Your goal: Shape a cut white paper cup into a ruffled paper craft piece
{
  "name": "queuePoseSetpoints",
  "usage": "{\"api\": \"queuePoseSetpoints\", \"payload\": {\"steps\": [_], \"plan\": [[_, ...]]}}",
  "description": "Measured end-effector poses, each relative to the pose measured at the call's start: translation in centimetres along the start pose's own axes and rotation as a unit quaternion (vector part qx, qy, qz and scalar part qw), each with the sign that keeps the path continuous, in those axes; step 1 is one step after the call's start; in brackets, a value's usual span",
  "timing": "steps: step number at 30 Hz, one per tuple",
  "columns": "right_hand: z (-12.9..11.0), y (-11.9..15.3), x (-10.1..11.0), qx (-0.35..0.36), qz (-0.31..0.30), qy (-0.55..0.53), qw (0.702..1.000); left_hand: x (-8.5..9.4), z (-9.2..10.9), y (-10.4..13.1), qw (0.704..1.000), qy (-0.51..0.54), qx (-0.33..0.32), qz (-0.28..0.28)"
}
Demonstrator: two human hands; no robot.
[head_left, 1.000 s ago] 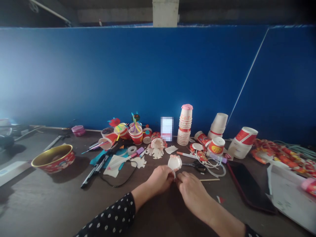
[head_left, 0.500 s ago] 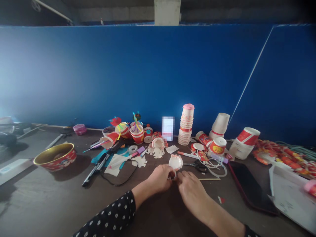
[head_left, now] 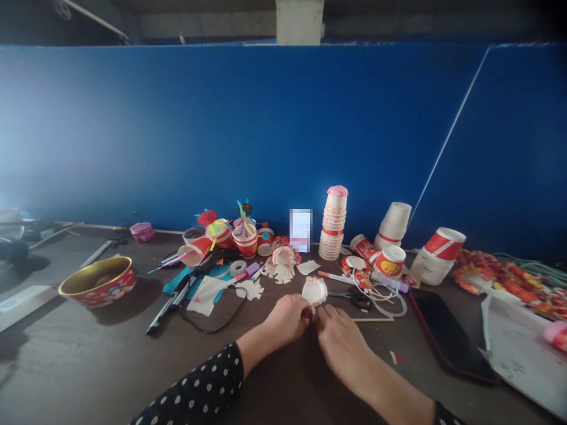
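Observation:
A cut paper cup piece with a round white base and a curled rim stands upright between my hands. My left hand has its fingers closed on its lower left edge. My right hand pinches the lower right edge, close beside the left fingertips. The fingertips partly hide the bottom of the piece. Behind it lies a similar cut cup piece with flared strips. Scissors rest just right of the held piece, near a thin wooden stick.
A tall cup stack stands behind, with more cups to its right. A dark tablet and white sheets lie at right. At left are a gold-lined bowl, a black pen and decorated cups.
My right fingertips have shifted slightly left and up, closer to my left fingers. The cup piece stays in nearly the same place.

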State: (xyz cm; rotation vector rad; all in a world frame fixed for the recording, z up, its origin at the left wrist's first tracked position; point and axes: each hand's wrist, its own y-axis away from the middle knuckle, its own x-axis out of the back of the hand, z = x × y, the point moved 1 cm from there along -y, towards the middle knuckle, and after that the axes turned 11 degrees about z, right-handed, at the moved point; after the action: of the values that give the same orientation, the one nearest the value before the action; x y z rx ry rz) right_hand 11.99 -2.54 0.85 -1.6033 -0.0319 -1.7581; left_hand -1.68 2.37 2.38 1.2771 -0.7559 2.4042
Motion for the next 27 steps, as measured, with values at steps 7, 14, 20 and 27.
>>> {"api": "queuePoseSetpoints", "payload": {"steps": [7, 14, 20, 27], "plan": [[-0.2, -0.1, 0.2, -0.018, -0.025, -0.006, 0.999, 0.0, 0.1, 0.1, 1.000, -0.004, -0.013, -0.012], [0.1, -0.3, 1.0, -0.029, -0.063, -0.023, 0.997, -0.1, 0.5, -0.1, 0.999, -0.029, -0.002, -0.013], [0.8, -0.1, 2.5, -0.067, -0.076, -0.097, 0.990, -0.4, 0.3, -0.2, 0.999, -0.031, -0.020, -0.015], [-0.3, 0.4, 1.2, -0.040, -0.055, -0.024, 0.997, -0.6, 0.1, 0.0, 1.000, -0.012, -0.027, -0.005]]}}
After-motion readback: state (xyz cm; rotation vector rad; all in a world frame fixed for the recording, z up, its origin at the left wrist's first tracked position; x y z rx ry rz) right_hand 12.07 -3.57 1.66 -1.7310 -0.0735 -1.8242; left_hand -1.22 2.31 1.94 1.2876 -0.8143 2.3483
